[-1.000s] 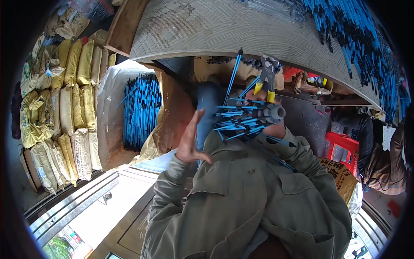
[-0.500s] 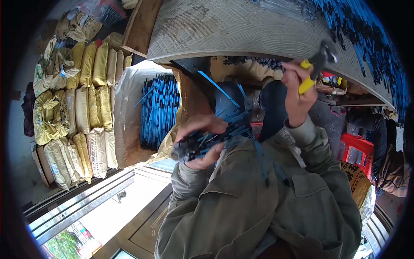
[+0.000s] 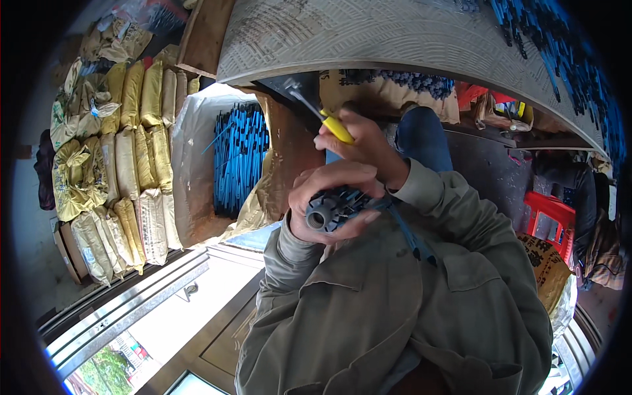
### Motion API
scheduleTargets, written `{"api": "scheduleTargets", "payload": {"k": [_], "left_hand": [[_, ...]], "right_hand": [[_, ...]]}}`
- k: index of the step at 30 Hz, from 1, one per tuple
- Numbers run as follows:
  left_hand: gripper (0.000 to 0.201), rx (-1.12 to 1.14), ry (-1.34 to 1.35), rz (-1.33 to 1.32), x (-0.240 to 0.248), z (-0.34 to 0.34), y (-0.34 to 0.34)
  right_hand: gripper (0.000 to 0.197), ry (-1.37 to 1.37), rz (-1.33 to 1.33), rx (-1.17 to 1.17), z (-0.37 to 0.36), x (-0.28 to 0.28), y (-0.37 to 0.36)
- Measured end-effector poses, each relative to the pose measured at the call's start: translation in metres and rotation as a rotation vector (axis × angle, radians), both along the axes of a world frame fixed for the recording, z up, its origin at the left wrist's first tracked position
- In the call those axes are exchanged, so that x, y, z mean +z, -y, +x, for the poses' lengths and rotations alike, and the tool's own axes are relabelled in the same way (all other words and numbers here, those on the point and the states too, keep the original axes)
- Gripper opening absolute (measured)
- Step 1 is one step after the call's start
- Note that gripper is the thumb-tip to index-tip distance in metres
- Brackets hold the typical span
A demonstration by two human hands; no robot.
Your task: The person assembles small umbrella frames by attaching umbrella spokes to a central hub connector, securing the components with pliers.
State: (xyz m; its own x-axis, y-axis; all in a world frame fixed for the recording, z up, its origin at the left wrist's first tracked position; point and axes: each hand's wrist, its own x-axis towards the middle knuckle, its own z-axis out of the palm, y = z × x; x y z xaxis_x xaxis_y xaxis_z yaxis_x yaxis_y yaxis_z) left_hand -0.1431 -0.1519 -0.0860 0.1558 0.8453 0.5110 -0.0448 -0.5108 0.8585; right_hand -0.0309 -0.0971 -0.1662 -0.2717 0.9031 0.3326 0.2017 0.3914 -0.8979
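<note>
My left hand (image 3: pixel 329 184) is wrapped round a bundle of thin blue-and-black rods (image 3: pixel 337 205). A grey round hollow end (image 3: pixel 318 218) points up out of the grip. More blue rods (image 3: pixel 407 230) with dark tips stick out past my fingers and lie against my jacket. Just beyond it, my right hand (image 3: pixel 361 141) closes round the yellow handles of pincers (image 3: pixel 337 128), whose metal head points away to the left. My fingers hide the middle of the bundle and part of the handles.
To my left a large open sack (image 3: pixel 187 191) holds many upright blue rods (image 3: pixel 240 158). Stacked yellow bags (image 3: pixel 122 158) stand farther left. A grey patterned table (image 3: pixel 395 46) curves across the far side, with blue rods (image 3: pixel 573 66) piled at its right. A red plastic stool (image 3: pixel 552 220) stands right.
My right hand has swung left and down with the pincers, from the table edge to beside my left hand. The bundle has moved right, its hollow end tilting up.
</note>
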Motion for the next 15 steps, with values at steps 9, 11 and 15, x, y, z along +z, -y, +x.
{"api": "scheduleTargets", "payload": {"k": [9,11,15], "left_hand": [[0.025,-0.051,0.057,-0.182,-0.008,-0.009,-0.013],[0.024,-0.036,0.051,-0.218,-0.009,-0.003,-0.014],[0.024,0.003,-0.05,-0.096,-0.015,-0.004,-0.022]], "right_hand": [[0.028,0.69,0.705,-0.251,0.107,0.095,0.009],[0.029,0.825,0.838,-0.276,0.114,0.105,0.007],[0.042,0.902,1.3,-0.323,0.111,0.116,-0.003]]}}
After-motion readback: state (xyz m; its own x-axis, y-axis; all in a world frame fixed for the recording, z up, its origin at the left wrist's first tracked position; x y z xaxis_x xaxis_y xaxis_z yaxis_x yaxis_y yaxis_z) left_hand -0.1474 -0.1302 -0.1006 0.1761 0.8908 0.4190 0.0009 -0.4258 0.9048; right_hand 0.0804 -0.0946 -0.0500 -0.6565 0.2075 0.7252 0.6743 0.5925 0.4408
